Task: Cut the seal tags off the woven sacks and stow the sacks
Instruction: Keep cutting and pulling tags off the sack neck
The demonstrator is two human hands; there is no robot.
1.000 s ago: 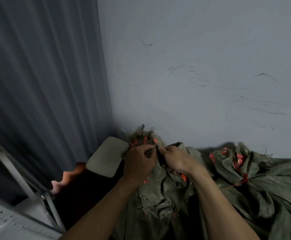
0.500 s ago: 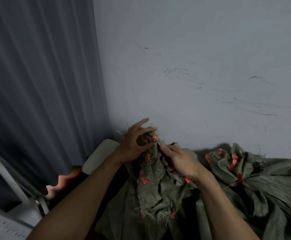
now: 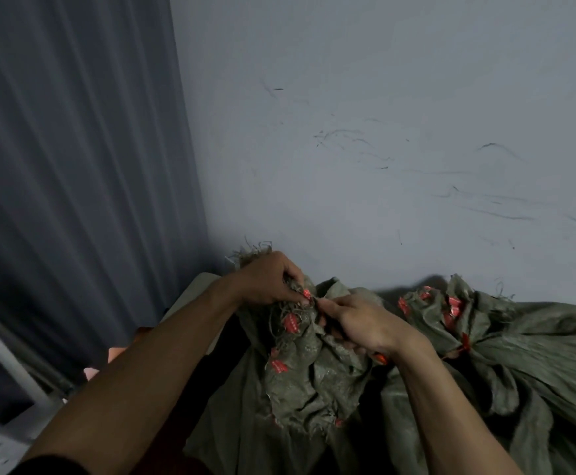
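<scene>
Sack [image 3: 314, 382] edge gripped by hands [image 3: 269, 281] [image 3: 365, 329], wall [image 3: 382, 166] just behind.

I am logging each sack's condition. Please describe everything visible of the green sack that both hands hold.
The green sack is coarse woven fabric, crumpled and bunched, with frayed edges. Several red seal tags are fixed on it. The left hand grips its top; the right hand pinches it beside a tag. It lies near the wall, beside another sack.

Head-worn, close, down onto sacks [image 3: 314, 382]
</scene>
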